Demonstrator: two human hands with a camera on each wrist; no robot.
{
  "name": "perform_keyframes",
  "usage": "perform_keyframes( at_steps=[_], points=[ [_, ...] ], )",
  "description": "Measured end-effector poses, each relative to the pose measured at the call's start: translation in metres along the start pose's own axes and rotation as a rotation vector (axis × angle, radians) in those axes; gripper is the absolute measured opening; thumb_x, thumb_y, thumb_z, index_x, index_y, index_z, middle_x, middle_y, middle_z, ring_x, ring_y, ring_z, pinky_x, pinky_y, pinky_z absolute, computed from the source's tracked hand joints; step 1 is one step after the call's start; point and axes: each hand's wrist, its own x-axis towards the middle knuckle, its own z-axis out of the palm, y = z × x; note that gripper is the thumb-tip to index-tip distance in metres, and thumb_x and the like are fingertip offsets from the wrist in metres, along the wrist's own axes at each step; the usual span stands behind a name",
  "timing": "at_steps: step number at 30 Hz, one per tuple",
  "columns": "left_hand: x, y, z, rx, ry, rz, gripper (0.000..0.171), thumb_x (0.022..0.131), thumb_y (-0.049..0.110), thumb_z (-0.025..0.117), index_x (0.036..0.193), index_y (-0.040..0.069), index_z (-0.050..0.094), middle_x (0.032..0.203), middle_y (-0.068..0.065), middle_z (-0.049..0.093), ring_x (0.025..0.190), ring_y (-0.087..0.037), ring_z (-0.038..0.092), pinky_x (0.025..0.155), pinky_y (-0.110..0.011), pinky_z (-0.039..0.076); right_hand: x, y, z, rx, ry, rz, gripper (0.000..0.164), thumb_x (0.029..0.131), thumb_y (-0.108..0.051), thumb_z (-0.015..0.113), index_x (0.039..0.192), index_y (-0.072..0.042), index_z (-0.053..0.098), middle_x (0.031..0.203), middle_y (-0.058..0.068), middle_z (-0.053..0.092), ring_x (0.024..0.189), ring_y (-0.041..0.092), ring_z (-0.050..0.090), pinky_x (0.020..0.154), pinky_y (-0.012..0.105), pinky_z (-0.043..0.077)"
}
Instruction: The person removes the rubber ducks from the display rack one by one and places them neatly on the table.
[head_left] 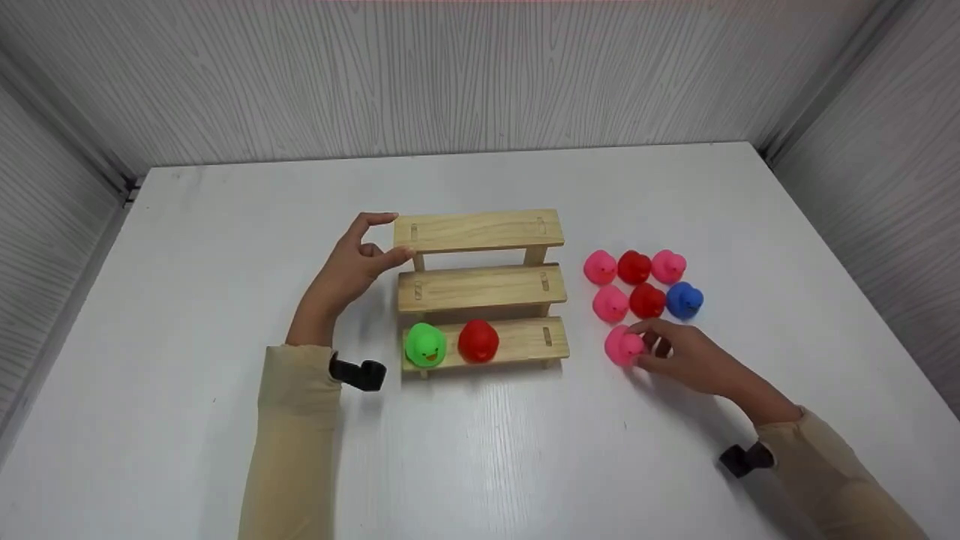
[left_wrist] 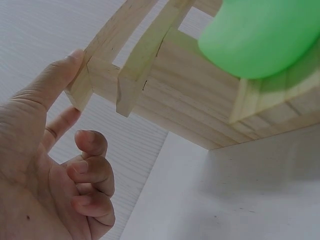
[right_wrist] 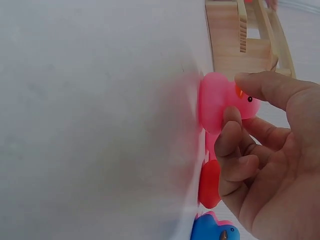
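A three-step wooden rack (head_left: pixel 480 289) stands mid-table. My left hand (head_left: pixel 352 262) pinches the left end of its top step between thumb and index finger; in the left wrist view the other fingers curl loosely beside the wood. On the lowest step sit a green rubber duck (head_left: pixel 425 346) and a red rubber duck (head_left: pixel 478 341). To the right of the rack, my right hand (head_left: pixel 686 356) has its thumb and fingers around the head of a pink rubber duck (right_wrist: pixel 214 102). That duck appears upright at the table surface.
Behind the right hand, more ducks stand in two rows: pink (head_left: pixel 601 267), red (head_left: pixel 634 267) and pink (head_left: pixel 668 266) at the back, then pink (head_left: pixel 610 303), red (head_left: pixel 647 301) and blue (head_left: pixel 685 300). A wood-grain wall (head_left: pixel 450 82) rises beyond the white table (head_left: pixel 480 465).
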Motion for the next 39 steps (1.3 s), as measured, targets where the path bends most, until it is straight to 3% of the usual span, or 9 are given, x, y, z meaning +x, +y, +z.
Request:
perform_keyframes(
  at_steps=[19, 25, 39],
  points=[
    [-0.002, 0.000, -0.002, -0.008, 0.000, 0.004, 0.067, 0.087, 0.044, 0.068, 0.145, 0.028, 0.038, 0.065, 0.004, 0.036, 0.060, -0.011, 0.029, 0.061, -0.027, 0.028, 0.002, 0.001, 0.004, 0.034, 0.006, 0.020, 0.051, 0.081, -0.019, 0.076, 0.126, -0.005, 0.056, 0.097, 0.008, 0.058, 0.087, 0.021, 0.053, 0.065, 0.023, 0.049],
    [-0.001, 0.000, -0.001, -0.005, 0.003, -0.001, 0.067, 0.087, 0.044, 0.069, 0.144, 0.028, 0.037, 0.066, 0.004, 0.037, 0.060, -0.011, 0.029, 0.060, -0.027, 0.027, 0.001, 0.000, 0.005, 0.046, 0.012, 0.025, 0.056, 0.083, -0.024, 0.076, 0.130, -0.007, 0.052, 0.100, 0.009, 0.058, 0.087, 0.020, 0.054, 0.065, 0.022, 0.049],
    [0.001, -0.001, 0.000, 0.008, 0.005, -0.033, 0.068, 0.086, 0.046, 0.069, 0.144, 0.030, 0.037, 0.066, 0.004, 0.035, 0.060, -0.011, 0.030, 0.059, -0.027, 0.027, -0.007, -0.012, -0.001, 0.081, 0.156, -0.134, 0.045, 0.087, -0.013, 0.071, 0.126, -0.004, 0.052, 0.094, 0.007, 0.055, 0.082, 0.019, 0.052, 0.062, 0.019, 0.047]
  ],
)
